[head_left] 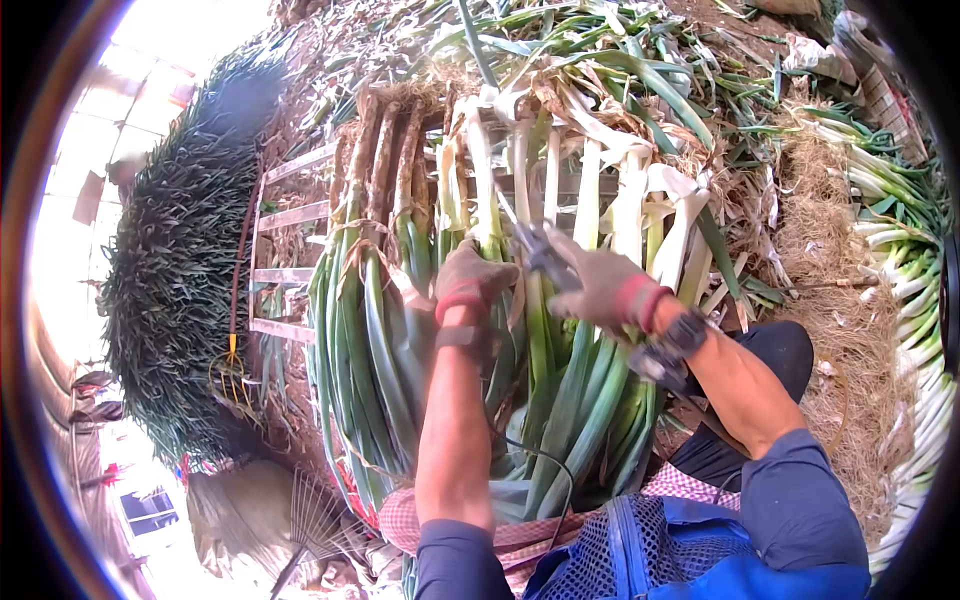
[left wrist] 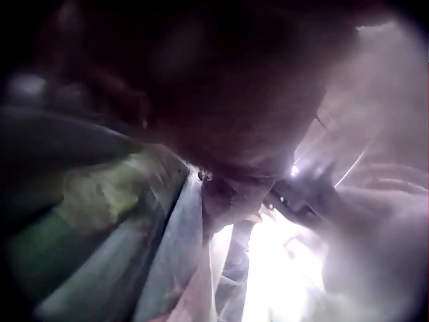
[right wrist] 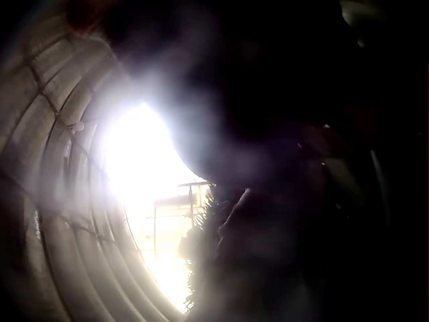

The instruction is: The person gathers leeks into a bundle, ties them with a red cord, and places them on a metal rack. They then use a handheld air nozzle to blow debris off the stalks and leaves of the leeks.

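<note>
2 gloved hands meet on the leek bundle [head_left: 570, 420], stalks running away from the person: left hand [head_left: 468, 285] clutches stalks, right hand [head_left: 603, 288] grips a dark tool [head_left: 537, 250] alongside. Left wrist view: blurred leaves [left wrist: 100, 201]. Right wrist view: glare only.

Leeks [head_left: 380, 330] crowd the lap and front; straw ground [head_left: 830, 240] rightward lies open.

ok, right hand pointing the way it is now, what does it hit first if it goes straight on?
The right hand points across at the left hand. Likely first is the leek stalk between them, right at its dark tool. Depth unclear.
</note>
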`<state>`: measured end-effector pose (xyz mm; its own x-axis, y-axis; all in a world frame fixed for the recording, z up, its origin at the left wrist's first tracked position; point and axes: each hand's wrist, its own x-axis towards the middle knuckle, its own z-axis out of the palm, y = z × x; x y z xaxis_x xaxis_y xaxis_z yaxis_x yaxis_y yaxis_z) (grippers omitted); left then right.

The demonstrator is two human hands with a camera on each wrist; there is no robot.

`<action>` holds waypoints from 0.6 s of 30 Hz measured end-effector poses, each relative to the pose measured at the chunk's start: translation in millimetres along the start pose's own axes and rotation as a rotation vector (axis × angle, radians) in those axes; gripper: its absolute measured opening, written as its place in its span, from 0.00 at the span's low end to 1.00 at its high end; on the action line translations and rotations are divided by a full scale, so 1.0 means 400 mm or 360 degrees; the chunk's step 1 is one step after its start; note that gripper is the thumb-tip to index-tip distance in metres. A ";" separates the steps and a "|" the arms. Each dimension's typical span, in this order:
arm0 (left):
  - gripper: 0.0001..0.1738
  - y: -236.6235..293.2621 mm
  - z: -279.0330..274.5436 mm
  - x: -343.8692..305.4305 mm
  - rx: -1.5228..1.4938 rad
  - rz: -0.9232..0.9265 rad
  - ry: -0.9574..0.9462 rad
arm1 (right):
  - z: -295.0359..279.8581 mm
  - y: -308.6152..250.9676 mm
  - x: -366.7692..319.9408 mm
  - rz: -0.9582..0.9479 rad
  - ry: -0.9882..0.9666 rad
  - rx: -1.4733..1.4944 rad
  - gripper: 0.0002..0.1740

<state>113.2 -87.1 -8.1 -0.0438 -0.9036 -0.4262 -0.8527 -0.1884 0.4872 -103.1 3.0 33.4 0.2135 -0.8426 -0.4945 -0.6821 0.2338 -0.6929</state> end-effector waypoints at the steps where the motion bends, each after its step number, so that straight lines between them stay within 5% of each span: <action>1: 0.29 0.005 -0.006 -0.022 -0.0001 0.0003 0.0009 | 0.030 0.027 -0.040 -0.0121 0.0030 -0.0056 0.60; 10: 0.27 0.008 0.022 -0.200 0.0244 0.0043 0.0093 | 0.089 0.067 -0.300 -0.0243 0.0004 -0.0184 0.60; 13: 0.28 0.000 0.048 -0.251 0.0437 0.0125 0.0180 | 0.031 0.011 -0.272 0.0050 0.0025 -0.0210 0.59; 18: 0.29 -0.004 0.067 -0.320 0.0681 0.0128 0.0153 | -0.027 -0.001 -0.121 -0.0072 0.0221 -0.0194 0.60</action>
<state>106.1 39.1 25.1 -0.0875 -0.9443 -0.3173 -0.9881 0.0419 0.1478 -121.0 38.4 63.4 0.1527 -0.9118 -0.3811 -0.7555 0.1409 -0.6398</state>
